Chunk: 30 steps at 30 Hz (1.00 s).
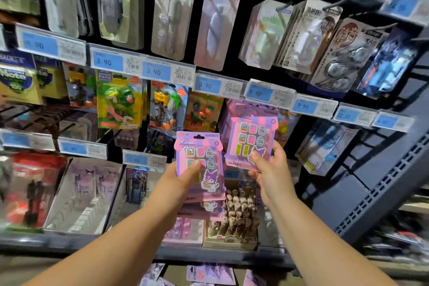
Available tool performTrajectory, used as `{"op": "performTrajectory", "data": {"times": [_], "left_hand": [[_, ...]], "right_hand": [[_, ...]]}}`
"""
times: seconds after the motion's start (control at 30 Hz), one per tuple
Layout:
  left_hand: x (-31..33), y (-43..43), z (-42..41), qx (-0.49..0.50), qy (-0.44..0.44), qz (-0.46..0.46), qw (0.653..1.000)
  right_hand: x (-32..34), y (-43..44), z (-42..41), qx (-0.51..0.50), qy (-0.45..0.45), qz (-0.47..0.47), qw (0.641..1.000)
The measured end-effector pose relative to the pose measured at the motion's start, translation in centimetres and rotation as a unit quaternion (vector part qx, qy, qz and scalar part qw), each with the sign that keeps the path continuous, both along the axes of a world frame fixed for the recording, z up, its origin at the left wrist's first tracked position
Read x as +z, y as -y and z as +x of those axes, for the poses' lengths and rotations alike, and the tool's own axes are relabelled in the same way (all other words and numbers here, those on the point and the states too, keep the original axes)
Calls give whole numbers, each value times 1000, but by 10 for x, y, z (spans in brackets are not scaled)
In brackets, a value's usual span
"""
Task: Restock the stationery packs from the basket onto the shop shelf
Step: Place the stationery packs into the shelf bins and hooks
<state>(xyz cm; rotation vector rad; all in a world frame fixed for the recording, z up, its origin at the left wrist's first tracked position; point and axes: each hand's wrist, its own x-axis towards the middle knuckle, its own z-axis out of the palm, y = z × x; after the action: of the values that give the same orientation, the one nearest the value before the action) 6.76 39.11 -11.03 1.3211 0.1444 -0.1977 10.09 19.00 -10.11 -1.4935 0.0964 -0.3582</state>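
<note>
Stacked stationery packs (pixel 209 146) sit in our left hand (pixel 178 183), thumb pressed across the printed front and fingers curled behind, the forearm reaching up and forward from the lower left. They stand upright with the long axis vertical, the hang-hole end up and the purple cartoon face towards us. Our right hand (pixel 270 169), raised a little higher on an outstretched arm, pinches a single pack (pixel 250 134) by its lower right corner, thumb on the front and fingers along the edge. That pack rises above the hand, also upright, leaning slightly right, in front of matching packs on the shelf (pixel 232 256) and just under the blue price labels (pixel 258 93).
</note>
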Motion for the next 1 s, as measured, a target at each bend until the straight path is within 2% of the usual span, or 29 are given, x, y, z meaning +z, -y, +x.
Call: {"op": "performTrajectory", "data": {"times": [0.37,0.67,0.83,1.0], "left_hand": [[-5,0,3,6,8,17,1000],[-4,-3,3,-5,-1,-9,1000],[-6,-4,4,-9,-3,-7,1000],[-6,-1,3,-2,-19,4,1000]], "right_hand": [[1,4,14,4,20,-27,999],[-3,8,23,-8,19,-22,1000],[-6,9,36,-11,-9,-14,1000],[-5,3,49,-49,-28,-47,997]]}}
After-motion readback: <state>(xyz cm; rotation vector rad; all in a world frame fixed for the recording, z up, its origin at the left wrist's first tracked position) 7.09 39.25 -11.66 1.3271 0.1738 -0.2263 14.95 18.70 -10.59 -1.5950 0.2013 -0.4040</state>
